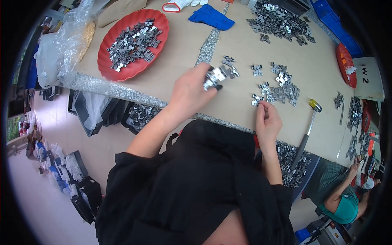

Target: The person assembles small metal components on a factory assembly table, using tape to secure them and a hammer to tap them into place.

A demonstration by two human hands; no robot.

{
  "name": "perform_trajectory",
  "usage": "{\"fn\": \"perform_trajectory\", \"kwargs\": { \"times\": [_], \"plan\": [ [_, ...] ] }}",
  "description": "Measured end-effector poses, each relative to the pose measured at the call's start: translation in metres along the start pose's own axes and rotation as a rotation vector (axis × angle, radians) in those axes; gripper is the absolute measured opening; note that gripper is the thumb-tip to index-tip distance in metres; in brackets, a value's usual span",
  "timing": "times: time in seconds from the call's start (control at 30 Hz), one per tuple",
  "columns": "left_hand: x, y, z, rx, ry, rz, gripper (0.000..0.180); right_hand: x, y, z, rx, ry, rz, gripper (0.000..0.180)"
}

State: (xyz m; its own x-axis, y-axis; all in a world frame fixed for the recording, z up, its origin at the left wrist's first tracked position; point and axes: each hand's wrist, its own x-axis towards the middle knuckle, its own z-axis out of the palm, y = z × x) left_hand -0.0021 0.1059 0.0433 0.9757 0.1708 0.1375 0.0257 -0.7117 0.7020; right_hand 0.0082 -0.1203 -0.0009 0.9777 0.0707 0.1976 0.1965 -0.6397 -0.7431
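Held over the table, my left hand [190, 90] is closed round a small bunch of silver metal brackets [214, 76]; its fingertips look dark, as if covered. A few loose brackets [228, 61] lie just past those fingers. My right hand [268, 119] is lower on the right, with thumb and finger pinched on a single metal bracket [257, 98] at the table surface. Right beside it spreads a flat cluster of the same brackets [281, 90], with one more bracket [257, 69] lying apart behind.
A red scalloped plate [102, 64] of brackets stands at the left. A large bracket heap [281, 24] lies far right. A hammer [309, 126] with a yellow head rests near the right edge. Blue cloth [212, 17] lies at the back. A co-worker [343, 206] sits at right.
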Motion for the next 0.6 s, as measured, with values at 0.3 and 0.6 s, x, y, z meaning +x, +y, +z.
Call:
{"fn": "perform_trajectory", "kwargs": {
  "times": [0.3, 0.6],
  "plan": [
    [0.033, -0.079, -0.087, 0.794, 0.661, 0.002, 0.040, -0.001, 0.002, -0.003, -0.008, 0.024, -0.030, 0.009],
    [0.028, 0.005, 0.031, 0.162, -0.079, 0.438, 0.034, -0.005, 0.009, 0.000, 0.108, 0.033, 0.035, 0.010]
  ]
}}
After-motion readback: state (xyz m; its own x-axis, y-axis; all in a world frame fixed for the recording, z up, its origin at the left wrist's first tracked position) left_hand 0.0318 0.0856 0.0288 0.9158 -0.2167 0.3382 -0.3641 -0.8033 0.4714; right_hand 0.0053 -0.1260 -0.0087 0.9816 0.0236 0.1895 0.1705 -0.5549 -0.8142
